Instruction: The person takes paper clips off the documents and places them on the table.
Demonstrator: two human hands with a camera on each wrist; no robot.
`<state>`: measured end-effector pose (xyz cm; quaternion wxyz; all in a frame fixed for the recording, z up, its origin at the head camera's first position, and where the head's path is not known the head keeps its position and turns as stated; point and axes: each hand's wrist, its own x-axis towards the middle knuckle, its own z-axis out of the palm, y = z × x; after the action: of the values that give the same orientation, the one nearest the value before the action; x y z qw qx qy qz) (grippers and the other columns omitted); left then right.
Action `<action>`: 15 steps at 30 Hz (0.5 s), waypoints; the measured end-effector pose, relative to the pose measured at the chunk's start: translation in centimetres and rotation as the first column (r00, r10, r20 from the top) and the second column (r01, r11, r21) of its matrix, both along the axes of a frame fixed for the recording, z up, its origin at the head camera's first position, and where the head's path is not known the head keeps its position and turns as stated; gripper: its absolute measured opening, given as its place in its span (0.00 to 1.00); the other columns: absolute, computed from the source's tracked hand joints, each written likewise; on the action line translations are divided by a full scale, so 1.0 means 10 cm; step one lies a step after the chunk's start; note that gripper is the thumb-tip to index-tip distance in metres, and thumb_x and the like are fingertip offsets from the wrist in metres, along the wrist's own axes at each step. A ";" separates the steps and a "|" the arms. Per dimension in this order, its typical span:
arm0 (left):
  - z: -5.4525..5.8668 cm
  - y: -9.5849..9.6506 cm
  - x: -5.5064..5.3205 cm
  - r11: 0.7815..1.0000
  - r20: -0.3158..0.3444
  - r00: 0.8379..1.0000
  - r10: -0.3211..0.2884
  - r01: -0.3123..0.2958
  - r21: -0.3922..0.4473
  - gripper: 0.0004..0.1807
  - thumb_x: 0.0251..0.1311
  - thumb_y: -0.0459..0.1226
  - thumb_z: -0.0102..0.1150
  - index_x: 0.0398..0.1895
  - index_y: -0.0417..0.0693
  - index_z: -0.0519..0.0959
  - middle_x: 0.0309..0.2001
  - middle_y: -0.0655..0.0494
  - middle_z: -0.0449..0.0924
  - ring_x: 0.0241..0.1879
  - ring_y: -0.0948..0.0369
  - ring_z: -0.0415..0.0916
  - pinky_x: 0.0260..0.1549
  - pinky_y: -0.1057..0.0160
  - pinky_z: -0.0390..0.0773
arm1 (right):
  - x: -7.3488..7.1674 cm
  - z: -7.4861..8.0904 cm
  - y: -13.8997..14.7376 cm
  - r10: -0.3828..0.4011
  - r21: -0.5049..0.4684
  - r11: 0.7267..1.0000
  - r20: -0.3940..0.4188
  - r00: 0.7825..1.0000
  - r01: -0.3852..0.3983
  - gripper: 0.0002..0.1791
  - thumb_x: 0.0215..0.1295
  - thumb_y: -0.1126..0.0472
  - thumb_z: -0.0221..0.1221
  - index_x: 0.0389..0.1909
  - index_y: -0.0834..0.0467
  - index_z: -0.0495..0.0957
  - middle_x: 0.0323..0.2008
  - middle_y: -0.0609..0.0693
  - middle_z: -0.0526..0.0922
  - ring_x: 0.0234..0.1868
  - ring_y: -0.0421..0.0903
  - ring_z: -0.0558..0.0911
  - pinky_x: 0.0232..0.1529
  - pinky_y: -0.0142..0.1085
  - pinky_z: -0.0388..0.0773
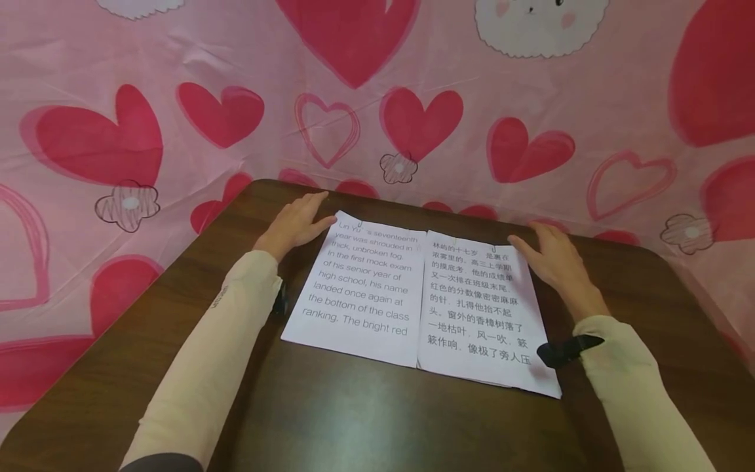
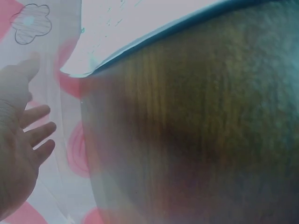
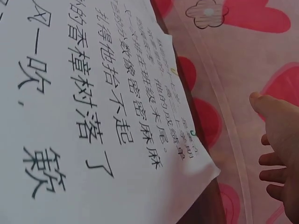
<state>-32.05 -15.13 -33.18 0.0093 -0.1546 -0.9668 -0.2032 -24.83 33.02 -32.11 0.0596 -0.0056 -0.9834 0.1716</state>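
Note:
Two sets of printed white sheets lie side by side on a dark wooden table [image 1: 366, 419]. The left sheets [image 1: 360, 288] carry large English text, the right sheets [image 1: 472, 308] Chinese characters. Small paper clips sit along the top edges; in the right wrist view one clip [image 3: 193, 133] looks green and another clip [image 3: 174, 71] yellow. My left hand [image 1: 297, 224] is beside the top left corner of the English sheets, fingers extended and thumb toward the paper. By the top right corner of the Chinese sheets is my right hand [image 1: 556, 261], fingers spread. Both hands hold nothing.
Behind the table hangs a pink cloth [image 1: 366, 59] printed with red hearts and flowers, reaching down to its back edge. Dark straps circle both wrists, including the right strap [image 1: 569, 351], over pale sleeves [image 1: 206, 367].

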 end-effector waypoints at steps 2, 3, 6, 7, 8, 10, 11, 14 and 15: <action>0.01 0.01 0.00 1.000 0.007 1.000 0.008 -0.008 0.011 0.42 0.70 0.52 0.53 0.80 0.45 0.50 0.78 0.40 0.55 0.77 0.41 0.53 0.75 0.37 0.53 | -0.01 0.01 -0.03 0.002 -0.005 1.000 0.004 1.000 -0.002 0.50 0.70 0.30 0.45 0.79 0.61 0.49 0.75 0.71 0.55 0.73 0.73 0.55 0.69 0.72 0.52; 0.01 0.00 0.01 1.000 0.009 1.000 0.012 -0.012 0.012 0.42 0.70 0.52 0.53 0.80 0.44 0.50 0.78 0.40 0.55 0.77 0.41 0.54 0.75 0.37 0.54 | -0.01 0.02 -0.05 0.005 -0.004 1.000 0.002 1.000 -0.005 0.50 0.70 0.30 0.45 0.78 0.62 0.49 0.75 0.72 0.55 0.73 0.72 0.55 0.69 0.72 0.52; 0.00 0.00 0.00 1.000 0.015 1.000 0.019 -0.020 0.015 0.42 0.70 0.52 0.53 0.80 0.44 0.50 0.78 0.40 0.55 0.76 0.41 0.54 0.74 0.38 0.55 | -0.01 0.03 -0.09 0.018 -0.004 1.000 -0.009 1.000 -0.018 0.49 0.70 0.30 0.46 0.78 0.62 0.51 0.74 0.71 0.56 0.73 0.72 0.56 0.69 0.71 0.53; 0.00 0.00 0.00 1.000 0.019 1.000 0.020 -0.020 0.016 0.42 0.71 0.51 0.53 0.80 0.44 0.50 0.78 0.39 0.55 0.76 0.41 0.54 0.74 0.38 0.55 | -0.01 0.04 -0.11 0.022 -0.009 1.000 -0.013 1.000 -0.022 0.48 0.70 0.31 0.46 0.78 0.61 0.52 0.74 0.71 0.57 0.73 0.72 0.56 0.69 0.71 0.53; 0.00 -0.01 0.00 1.000 0.023 1.000 0.020 -0.021 0.019 0.42 0.71 0.51 0.53 0.80 0.44 0.50 0.78 0.39 0.55 0.77 0.41 0.54 0.74 0.38 0.55 | -0.01 0.04 -0.12 0.025 -0.011 1.000 -0.016 1.000 -0.025 0.48 0.70 0.31 0.47 0.78 0.60 0.52 0.74 0.71 0.57 0.73 0.72 0.57 0.69 0.71 0.53; -0.01 -0.01 -0.01 0.999 0.025 0.999 0.021 -0.022 0.028 0.42 0.71 0.51 0.53 0.80 0.44 0.50 0.78 0.39 0.54 0.77 0.41 0.53 0.75 0.38 0.55 | 0.00 0.05 -0.15 0.027 -0.021 0.999 -0.015 1.000 -0.028 0.47 0.70 0.32 0.48 0.79 0.58 0.51 0.75 0.70 0.56 0.73 0.72 0.56 0.69 0.72 0.53; -0.01 -0.01 -0.02 0.999 0.026 0.999 0.023 -0.023 0.031 0.42 0.71 0.51 0.53 0.80 0.44 0.50 0.78 0.39 0.54 0.77 0.41 0.53 0.75 0.38 0.54 | 0.00 0.06 -0.16 0.026 -0.028 0.999 -0.011 1.000 -0.027 0.46 0.70 0.33 0.49 0.79 0.56 0.50 0.75 0.70 0.56 0.74 0.72 0.56 0.69 0.73 0.53; -0.02 -0.02 -0.03 0.999 0.027 0.999 0.026 -0.028 0.039 0.42 0.71 0.51 0.52 0.80 0.44 0.50 0.78 0.39 0.54 0.77 0.41 0.53 0.75 0.38 0.55 | -0.01 0.07 -0.20 0.026 -0.045 0.999 0.000 1.000 -0.026 0.47 0.70 0.34 0.51 0.81 0.52 0.47 0.77 0.68 0.53 0.74 0.72 0.54 0.68 0.74 0.52; -0.02 -0.03 -0.03 0.999 0.027 0.999 0.027 -0.028 0.041 0.42 0.71 0.51 0.52 0.80 0.44 0.50 0.78 0.39 0.54 0.77 0.41 0.53 0.75 0.38 0.55 | -0.01 0.07 -0.22 0.027 -0.049 0.998 -0.001 1.000 -0.027 0.46 0.70 0.34 0.51 0.81 0.51 0.47 0.77 0.67 0.53 0.75 0.72 0.54 0.68 0.74 0.52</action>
<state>-32.33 -15.39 -33.37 0.0028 -0.1382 -0.9645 -0.2249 -24.91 30.81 -31.44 0.0572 0.0065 -0.9788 0.1963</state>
